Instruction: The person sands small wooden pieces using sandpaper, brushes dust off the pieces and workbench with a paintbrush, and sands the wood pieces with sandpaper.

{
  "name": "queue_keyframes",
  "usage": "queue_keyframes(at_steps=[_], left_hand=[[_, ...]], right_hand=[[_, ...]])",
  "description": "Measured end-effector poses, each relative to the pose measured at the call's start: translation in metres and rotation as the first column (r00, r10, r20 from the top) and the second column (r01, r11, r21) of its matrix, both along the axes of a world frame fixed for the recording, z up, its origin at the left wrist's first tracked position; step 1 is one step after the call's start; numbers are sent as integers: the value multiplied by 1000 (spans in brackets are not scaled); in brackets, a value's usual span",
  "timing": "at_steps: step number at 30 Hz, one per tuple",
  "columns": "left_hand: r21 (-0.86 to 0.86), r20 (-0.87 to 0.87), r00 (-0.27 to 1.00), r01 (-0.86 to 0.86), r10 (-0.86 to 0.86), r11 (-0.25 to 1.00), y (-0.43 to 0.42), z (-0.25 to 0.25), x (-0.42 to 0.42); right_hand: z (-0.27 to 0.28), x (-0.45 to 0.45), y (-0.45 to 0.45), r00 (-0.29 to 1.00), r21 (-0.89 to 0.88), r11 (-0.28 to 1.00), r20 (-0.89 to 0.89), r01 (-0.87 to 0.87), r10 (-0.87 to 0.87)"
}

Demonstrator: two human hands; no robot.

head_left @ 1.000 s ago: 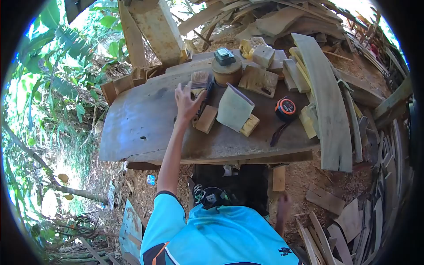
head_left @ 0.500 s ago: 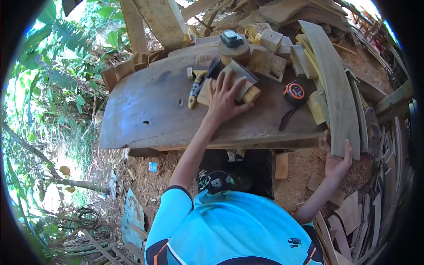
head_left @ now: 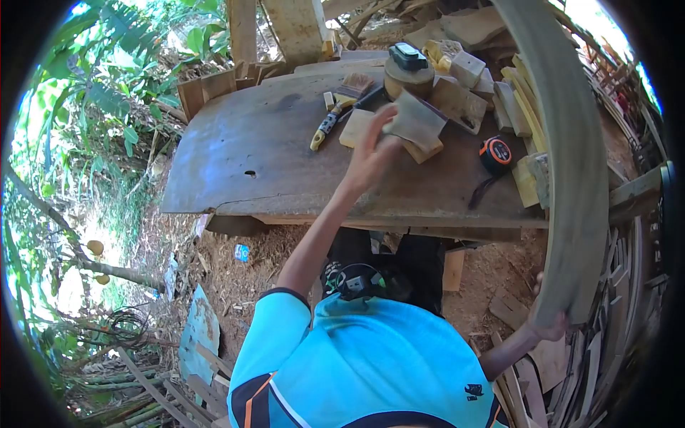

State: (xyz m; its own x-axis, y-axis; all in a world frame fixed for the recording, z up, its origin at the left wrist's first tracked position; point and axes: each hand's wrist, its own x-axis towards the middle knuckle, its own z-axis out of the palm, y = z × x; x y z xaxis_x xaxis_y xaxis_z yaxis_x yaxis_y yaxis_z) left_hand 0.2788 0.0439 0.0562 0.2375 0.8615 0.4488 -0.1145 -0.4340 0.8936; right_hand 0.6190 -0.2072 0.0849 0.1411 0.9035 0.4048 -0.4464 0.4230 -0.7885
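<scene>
My right hand [head_left: 551, 327] grips the lower end of a long curved wooden plank [head_left: 576, 178], which rises past the table's right side. Over the table, my left hand [head_left: 371, 153] is slightly blurred, its thumb and fingers apart. Its fingertips are at the left edge of a grey sheet that looks like sandpaper [head_left: 419, 120]; whether they touch it is unclear. The sheet lies on a wooden block [head_left: 425, 151]. Another flat wood piece [head_left: 354, 127] is left of my fingers. A paintbrush [head_left: 354, 85] and a camouflage-handled tool [head_left: 325, 130] lie beyond.
On the wooden table [head_left: 285, 167] an orange-black tape measure [head_left: 495, 153] sits at the right. A dark device [head_left: 407, 57] rests on a round wood piece [head_left: 408, 80]. Several wood offcuts [head_left: 464, 100] line the back. Scrap planks [head_left: 628, 285] are piled at the right.
My right hand has drawn the plank down and back toward my body, past the table's front edge. My left hand, spread on the sheet and block before, has shifted back to the left.
</scene>
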Motion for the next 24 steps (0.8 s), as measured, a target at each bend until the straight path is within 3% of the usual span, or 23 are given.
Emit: queue_keyframes(at_steps=[1, 3, 5, 7, 8, 9, 10, 12, 17, 20, 23, 24], left_hand=[[-83, 197, 979, 73, -55, 994, -11, 11, -6], [-200, 578, 811, 251, -93, 947, -34, 36, -30], [-107, 672, 709, 381, -216, 919, -50, 60, -50], [-49, 756, 602, 445, -258, 894, -65, 66, -71], [-43, 799, 551, 452, -241, 891, -76, 66, -81], [-360, 589, 783, 36, 197, 932, -86, 60, -94], [-513, 238, 765, -424, 598, 747, -97, 53, -102], [-550, 188, 703, -504, 687, 666, -128, 51, -101], [-629, 39, 592, -612, 805, 480, -168, 19, -100], [-591, 8, 568, -661, 823, 462, -173, 0, -98], [-648, -50, 577, -640, 815, 413, -178, 4, -94], [-656, -44, 588, -627, 808, 420, -178, 2, -98]], right_hand=[[-3, 3, -2, 994, -32, 995, -57, -92, 90], [-10, 4, 0, 912, -93, 923, -221, -373, 346], [-19, 0, 5, 731, -113, 761, -398, -639, 555], [-31, -21, 19, 585, 20, 675, -479, -738, 654], [-51, -28, 24, 624, 22, 727, -497, -686, 603], [-71, -34, 30, 660, 21, 777, -513, -629, 549], [-106, -28, 26, 745, -103, 844, -535, -526, 398], [-120, -29, 29, 792, -259, 866, -570, -426, 219], [-59, -95, 76, 693, -400, 776, -718, -487, 64], [-61, -95, 67, 771, -409, 801, -629, -437, 99], [-42, -110, 57, 895, -553, 799, -444, -235, -43], [-44, -110, 57, 895, -640, 757, -404, -129, -189]])
